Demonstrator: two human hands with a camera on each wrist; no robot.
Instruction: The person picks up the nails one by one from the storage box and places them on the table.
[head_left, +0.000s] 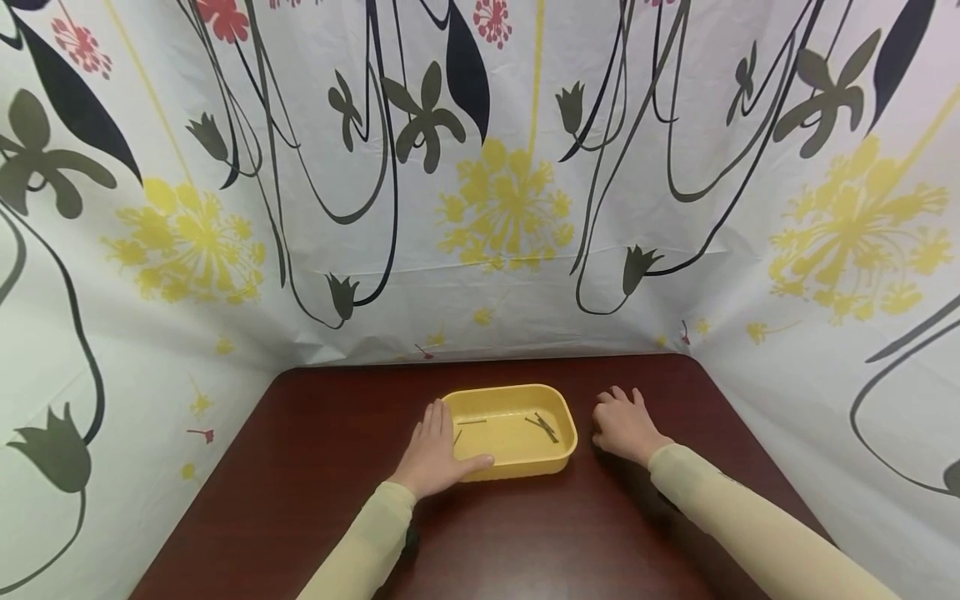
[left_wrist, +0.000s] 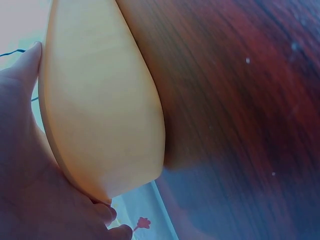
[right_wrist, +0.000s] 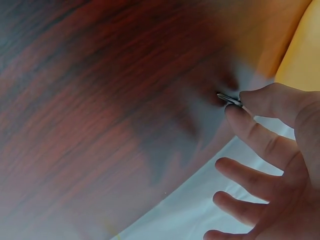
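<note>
A yellow tray point(head_left: 517, 468) stands on the dark red-brown table, with several thin metal nails point(head_left: 543, 427) lying inside. My left hand point(head_left: 433, 454) rests at its near left corner, the straight fingers along the left rim and the thumb stretched along the front rim. From the left wrist, the tray's outer wall point(left_wrist: 102, 100) fills much of the view beside that hand. To the right of the tray, my right hand point(head_left: 626, 427) is low over the table. In the right wrist view its thumb and index finger pinch a small metal nail point(right_wrist: 230, 99), mostly hidden by the fingertips; the other fingers are spread.
The glossy table point(head_left: 300, 483) ends just behind the tray at a rounded back edge. A white curtain point(head_left: 465, 317) printed with flowers hangs around its back and sides. The tray's yellow wall point(right_wrist: 302, 55) is close beside my right thumb.
</note>
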